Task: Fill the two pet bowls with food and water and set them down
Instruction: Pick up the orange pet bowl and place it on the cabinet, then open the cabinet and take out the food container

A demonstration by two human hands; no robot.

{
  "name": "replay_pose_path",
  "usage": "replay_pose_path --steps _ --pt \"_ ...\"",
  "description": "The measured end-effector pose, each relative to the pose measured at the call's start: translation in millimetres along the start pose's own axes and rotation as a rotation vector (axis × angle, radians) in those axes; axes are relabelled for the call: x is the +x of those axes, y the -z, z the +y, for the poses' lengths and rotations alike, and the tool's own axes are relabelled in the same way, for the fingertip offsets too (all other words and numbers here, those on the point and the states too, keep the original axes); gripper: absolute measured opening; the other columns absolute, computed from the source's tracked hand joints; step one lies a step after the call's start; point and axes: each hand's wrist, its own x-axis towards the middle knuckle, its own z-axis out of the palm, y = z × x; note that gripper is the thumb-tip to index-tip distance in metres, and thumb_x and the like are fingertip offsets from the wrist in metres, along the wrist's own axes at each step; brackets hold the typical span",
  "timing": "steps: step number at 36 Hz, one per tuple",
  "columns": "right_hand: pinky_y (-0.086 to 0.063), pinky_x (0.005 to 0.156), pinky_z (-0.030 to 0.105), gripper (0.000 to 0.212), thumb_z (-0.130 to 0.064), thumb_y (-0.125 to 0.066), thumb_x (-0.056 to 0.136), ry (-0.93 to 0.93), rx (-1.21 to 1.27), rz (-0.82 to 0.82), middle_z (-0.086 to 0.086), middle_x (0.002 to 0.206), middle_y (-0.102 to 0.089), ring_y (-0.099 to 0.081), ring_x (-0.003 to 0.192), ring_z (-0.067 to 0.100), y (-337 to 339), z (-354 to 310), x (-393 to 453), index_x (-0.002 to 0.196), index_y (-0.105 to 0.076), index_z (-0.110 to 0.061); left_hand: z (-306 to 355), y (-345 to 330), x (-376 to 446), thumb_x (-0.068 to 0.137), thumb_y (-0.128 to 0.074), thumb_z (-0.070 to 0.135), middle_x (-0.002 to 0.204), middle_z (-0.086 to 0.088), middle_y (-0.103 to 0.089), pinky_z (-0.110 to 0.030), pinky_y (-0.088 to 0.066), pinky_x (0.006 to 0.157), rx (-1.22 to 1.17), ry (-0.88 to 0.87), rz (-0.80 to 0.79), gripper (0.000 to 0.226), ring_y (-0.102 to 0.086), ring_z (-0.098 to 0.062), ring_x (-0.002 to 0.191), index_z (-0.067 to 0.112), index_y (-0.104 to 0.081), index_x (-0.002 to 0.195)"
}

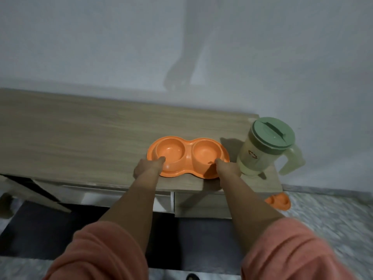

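Sleeves [298, 251] nearest; jug [266, 147] just beside double bowl [187, 155].

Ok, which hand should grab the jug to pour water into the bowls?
The right hand, probably. It rests at the right end of the double bowl, right beside the jug. The left hand would have to cross over.
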Motion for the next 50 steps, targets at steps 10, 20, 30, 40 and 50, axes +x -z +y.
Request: replay_pose_path --steps 10,20,30,40,50 --pt "-0.026 0.109 0.037 0.048 -0.027 -0.036 0.099 0.144 -0.111 0.170 0.022 0.142 -0.036 -0.032 0.132 0.037 -7.6 38.8 -34.3 0.136 -0.038 0.003 -59.5 20.1 -11.4 0.100 -0.036 0.014 0.133 -0.021 -0.049 -0.033 -0.033 0.105 0.410 -0.510 0.090 0.036 -0.043 -0.035 0.126 -0.002 -0.053 0.128" --pt "-0.039 0.099 0.035 0.034 -0.023 -0.047 0.093 0.787 -0.792 -0.040 0.011 0.129 -0.045 -0.041 0.124 0.027 -57.6 105.1 -94.7 0.121 -0.053 -0.004 -121.0 23.4 -17.5 0.098 -0.041 0.012 0.163 -0.008 0.004 -0.032 -0.003 0.122 0.693 -0.862 -0.058 0.069 0.004 -0.024 0.151 0.009 -0.003 0.155" --pt "-0.042 0.098 0.039 0.056 -0.020 -0.049 0.094 0.843 -1.297 -0.260 -0.002 0.160 -0.004 -0.039 0.131 0.027 -106.3 101.8 -109.9 0.147 -0.032 -0.010 -118.9 28.6 -12.8 0.091 -0.044 0.000 0.160 -0.002 0.024 -0.037 -0.010 0.123 0.801 -0.793 -0.162 0.086 0.019 -0.021 0.149 0.014 0.014 0.153" --pt "-0.039 0.098 0.053 0.063 -0.033 -0.039 0.099 0.779 -1.699 -0.092 0.006 0.161 0.003 -0.034 0.132 0.036 -112.0 102.0 -105.0 0.153 -0.012 -0.014 -121.4 25.2 -14.4 0.098 -0.046 0.015 0.158 -0.007 0.028 -0.034 -0.011 0.121 0.882 -0.799 -0.130 0.086 0.022 -0.026 0.148 0.010 0.022 0.150" --pt "-0.032 0.099 0.047 0.051 -0.037 -0.043 0.093 0.983 -1.531 0.111 0.011 0.127 -0.045 -0.034 0.119 0.029 -108.6 126.1 -122.4 0.135 -0.040 -0.008 -115.1 30.3 -23.0 0.092 -0.047 0.005 0.158 0.000 0.030 -0.043 -0.023 0.118 0.914 -0.731 -0.173 0.092 0.023 -0.021 0.148 0.015 0.023 0.151"
